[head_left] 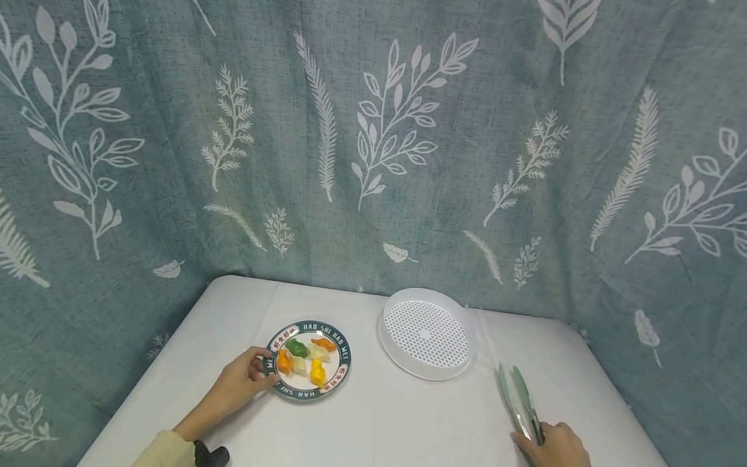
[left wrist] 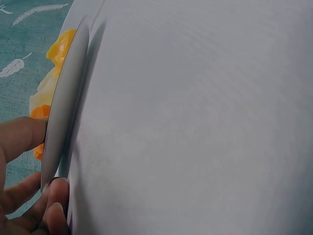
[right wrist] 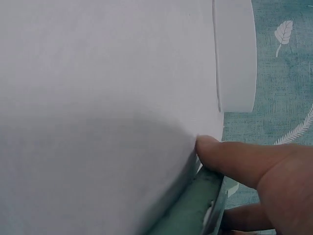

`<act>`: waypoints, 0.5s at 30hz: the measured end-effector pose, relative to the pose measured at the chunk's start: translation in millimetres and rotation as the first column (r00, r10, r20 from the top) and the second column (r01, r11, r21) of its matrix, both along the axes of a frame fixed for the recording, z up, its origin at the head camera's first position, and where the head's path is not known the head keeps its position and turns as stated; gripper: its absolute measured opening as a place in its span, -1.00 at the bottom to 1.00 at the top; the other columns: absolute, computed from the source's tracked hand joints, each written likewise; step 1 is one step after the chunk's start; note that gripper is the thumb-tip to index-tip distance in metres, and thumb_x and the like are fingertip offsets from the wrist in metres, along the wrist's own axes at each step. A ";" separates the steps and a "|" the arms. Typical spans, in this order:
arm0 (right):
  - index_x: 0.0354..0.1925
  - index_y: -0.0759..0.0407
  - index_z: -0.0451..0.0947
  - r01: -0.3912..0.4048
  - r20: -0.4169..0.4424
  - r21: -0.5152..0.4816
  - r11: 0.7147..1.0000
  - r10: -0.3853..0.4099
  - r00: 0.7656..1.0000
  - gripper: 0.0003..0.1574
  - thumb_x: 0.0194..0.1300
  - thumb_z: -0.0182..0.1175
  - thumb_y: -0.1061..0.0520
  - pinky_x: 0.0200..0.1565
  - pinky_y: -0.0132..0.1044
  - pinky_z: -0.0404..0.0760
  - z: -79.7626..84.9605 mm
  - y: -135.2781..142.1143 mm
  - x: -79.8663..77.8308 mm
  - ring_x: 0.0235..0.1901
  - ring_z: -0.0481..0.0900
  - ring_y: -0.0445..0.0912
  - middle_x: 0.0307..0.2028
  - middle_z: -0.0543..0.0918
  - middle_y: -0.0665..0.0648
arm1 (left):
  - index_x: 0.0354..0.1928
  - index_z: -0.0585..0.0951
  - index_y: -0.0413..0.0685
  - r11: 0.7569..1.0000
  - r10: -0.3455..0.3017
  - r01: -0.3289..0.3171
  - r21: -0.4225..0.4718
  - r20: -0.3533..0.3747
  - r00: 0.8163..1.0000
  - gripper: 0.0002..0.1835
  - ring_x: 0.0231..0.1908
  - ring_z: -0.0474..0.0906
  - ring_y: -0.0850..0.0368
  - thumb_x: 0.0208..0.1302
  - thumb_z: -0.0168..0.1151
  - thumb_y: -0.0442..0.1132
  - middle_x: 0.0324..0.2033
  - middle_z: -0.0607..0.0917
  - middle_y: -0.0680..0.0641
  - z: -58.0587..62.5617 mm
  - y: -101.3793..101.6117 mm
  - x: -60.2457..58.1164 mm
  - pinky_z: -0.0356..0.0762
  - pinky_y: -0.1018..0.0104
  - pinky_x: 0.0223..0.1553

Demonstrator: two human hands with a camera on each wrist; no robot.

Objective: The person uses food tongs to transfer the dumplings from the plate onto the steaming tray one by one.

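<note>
At the left of the head view, my left hand (head_left: 236,383) pinches the near-left rim of a round plate (head_left: 344,357) with a dark green lettered border. The left wrist view has the plate (left wrist: 68,103) edge-on, thumb over its rim and the other fingers at its underside. On it lie several dumplings, among them a green dumpling (head_left: 296,348), a yellow dumpling (head_left: 318,373) and an orange dumpling (head_left: 284,362). My right hand (head_left: 560,446), at the lower right, grips metal tongs (head_left: 526,399). Their pale green tips point away from me, slightly apart.
A white round steamer basket (head_left: 426,373) with a perforated bottom stands on the white-covered table (head_left: 373,428), between plate and tongs and farther back. A teal leaf-patterned curtain (head_left: 350,246) rises behind the table and along both sides.
</note>
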State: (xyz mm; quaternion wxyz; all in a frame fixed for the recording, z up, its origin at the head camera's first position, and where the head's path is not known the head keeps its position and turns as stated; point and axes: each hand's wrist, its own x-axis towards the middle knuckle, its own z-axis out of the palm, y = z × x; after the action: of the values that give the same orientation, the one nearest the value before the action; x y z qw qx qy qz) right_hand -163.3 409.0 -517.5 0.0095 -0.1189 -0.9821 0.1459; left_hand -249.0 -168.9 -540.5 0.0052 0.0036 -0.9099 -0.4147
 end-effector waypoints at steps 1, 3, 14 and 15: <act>-0.61 0.24 0.47 0.001 -0.008 0.001 1.000 -0.001 1.000 -0.35 0.19 0.45 -0.23 -0.51 -0.19 0.48 -0.7 0.5 0.3 -0.60 0.43 -0.05 -0.62 0.43 0.11 | 0.19 0.55 -0.13 1.000 -0.001 0.001 0.001 0.001 1.000 -0.36 -0.31 0.44 0.11 0.12 0.59 -0.07 -0.25 0.57 0.01 0.0 -0.1 -0.5 0.46 0.29 -0.39; -0.62 0.21 0.45 0.006 -0.015 0.001 1.000 -0.006 1.000 -0.39 0.20 0.45 -0.19 -0.52 -0.21 0.46 -1.0 1.6 0.9 -0.61 0.42 -0.06 -0.62 0.42 0.10 | 0.20 0.55 -0.14 1.000 0.000 0.000 0.003 0.006 1.000 -0.35 -0.31 0.44 0.11 0.12 0.59 -0.05 -0.25 0.58 0.00 0.8 0.0 -1.2 0.46 0.28 -0.38; 0.02 0.61 0.50 0.054 0.020 -0.029 0.998 -0.054 0.998 -0.08 0.29 0.36 -0.28 -0.39 0.03 0.57 12.6 9.3 0.7 -0.45 0.57 0.06 -0.41 0.58 0.26 | 0.21 0.53 -0.15 1.000 -0.004 0.003 0.029 0.035 0.999 -0.31 -0.31 0.43 0.09 0.11 0.59 -0.02 -0.23 0.59 -0.01 1.6 -2.2 -1.4 0.44 0.25 -0.36; 0.04 0.60 0.49 0.050 0.011 -0.037 0.998 -0.050 0.999 -0.06 0.31 0.33 -0.30 -0.38 0.04 0.57 14.0 10.2 1.1 -0.44 0.57 0.07 -0.39 0.58 0.26 | 0.21 0.53 -0.15 0.999 -0.003 0.002 0.033 0.038 0.999 -0.31 -0.31 0.43 0.09 0.11 0.59 -0.02 -0.23 0.59 -0.01 1.3 -2.3 -1.4 0.43 0.25 -0.36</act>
State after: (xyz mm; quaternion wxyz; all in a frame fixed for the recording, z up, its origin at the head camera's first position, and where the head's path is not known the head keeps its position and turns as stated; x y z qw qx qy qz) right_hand -162.3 419.2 -503.5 0.0059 -0.1442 -0.9760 0.1631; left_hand -250.4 -171.2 -539.3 -0.0126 0.0102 -0.9029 -0.4295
